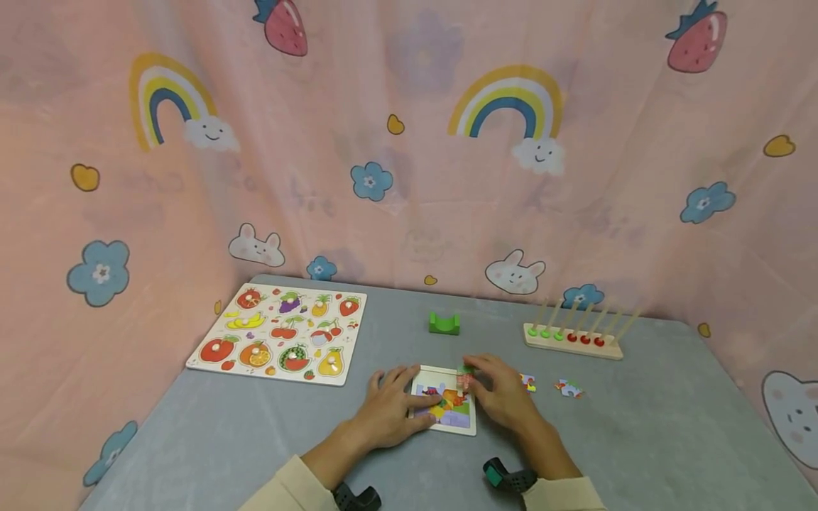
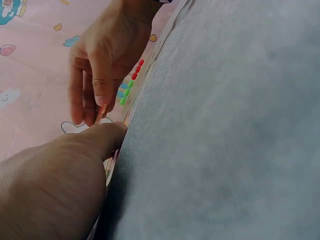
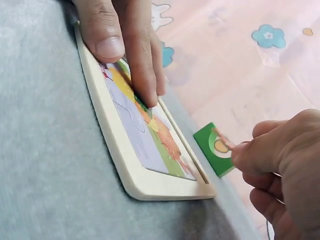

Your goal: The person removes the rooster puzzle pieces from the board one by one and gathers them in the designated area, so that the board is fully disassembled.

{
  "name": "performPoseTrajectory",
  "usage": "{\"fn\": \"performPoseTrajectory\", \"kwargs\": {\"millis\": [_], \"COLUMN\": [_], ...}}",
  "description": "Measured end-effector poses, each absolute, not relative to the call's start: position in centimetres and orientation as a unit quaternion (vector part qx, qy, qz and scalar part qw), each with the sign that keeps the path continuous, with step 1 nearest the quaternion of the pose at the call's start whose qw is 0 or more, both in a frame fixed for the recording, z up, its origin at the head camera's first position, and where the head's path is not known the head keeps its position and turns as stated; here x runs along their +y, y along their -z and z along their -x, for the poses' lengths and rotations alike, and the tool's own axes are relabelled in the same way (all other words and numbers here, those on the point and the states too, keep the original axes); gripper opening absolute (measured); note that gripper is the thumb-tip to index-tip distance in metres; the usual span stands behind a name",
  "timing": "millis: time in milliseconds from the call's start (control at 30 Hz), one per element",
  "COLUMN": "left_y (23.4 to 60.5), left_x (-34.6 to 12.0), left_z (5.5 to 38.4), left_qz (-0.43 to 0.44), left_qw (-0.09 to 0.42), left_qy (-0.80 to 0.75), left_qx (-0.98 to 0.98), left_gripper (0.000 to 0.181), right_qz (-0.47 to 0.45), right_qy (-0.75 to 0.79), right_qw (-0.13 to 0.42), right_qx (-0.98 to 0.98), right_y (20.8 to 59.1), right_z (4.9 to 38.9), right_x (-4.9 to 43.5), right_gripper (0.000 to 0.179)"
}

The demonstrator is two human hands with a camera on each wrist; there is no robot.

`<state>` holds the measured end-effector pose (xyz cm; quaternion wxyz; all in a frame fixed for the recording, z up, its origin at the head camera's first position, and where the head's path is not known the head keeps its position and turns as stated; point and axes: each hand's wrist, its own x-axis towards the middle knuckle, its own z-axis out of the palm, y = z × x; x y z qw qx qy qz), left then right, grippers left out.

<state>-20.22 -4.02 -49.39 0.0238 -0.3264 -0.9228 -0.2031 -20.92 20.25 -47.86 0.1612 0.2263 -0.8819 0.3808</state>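
Note:
A small jigsaw puzzle in a pale wooden frame (image 1: 473, 428) lies on the grey table, its lower part filled with colourful pieces. My left hand (image 1: 390, 411) rests on it from the left, with thumb and a fingertip pressing the picture (image 3: 131, 122). Over the frame's upper right corner, my right hand (image 1: 505, 394) pinches a puzzle piece (image 1: 464, 381) between thumb and fingers. From the right wrist view this piece (image 3: 223, 137) is raised above the frame and seen nearly edge-on. The left wrist view shows the right hand (image 2: 107, 62) above the left hand (image 2: 60, 175).
Loose puzzle pieces (image 1: 569, 388) lie right of the right hand, one partly hidden (image 1: 528, 383). A green arched block (image 1: 444, 324) stands behind the frame. At the left is a fruit peg board (image 1: 354, 333); at the back right, a wooden peg rack (image 1: 575, 343) with green and red beads.

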Motion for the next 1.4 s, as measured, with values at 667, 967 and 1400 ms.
{"fn": "performPoseTrajectory", "kwargs": {"millis": [667,967,1400], "left_y": [49.4,49.3,49.3], "left_x": [-3.9,-3.9,-4.0], "left_z": [20.3,20.1,20.1], "left_qz": [0.325,0.325,0.329], "left_qw": [0.021,0.023,0.033], "left_qy": [0.209,0.21,0.211], "left_qx": [-0.922,-0.922,-0.92], "left_gripper": [0.038,0.038,0.038], "right_qz": [-0.263,-0.274,-0.255], "right_qy": [-0.343,-0.336,-0.318], "right_qw": [0.227,0.239,0.277], "right_qx": [-0.873,-0.869,-0.87], "right_y": [44.7,43.1,41.4], "right_z": [19.9,19.3,18.4], "right_x": [21.4,22.5,25.7], "right_gripper": [0.041,0.043,0.045]}}
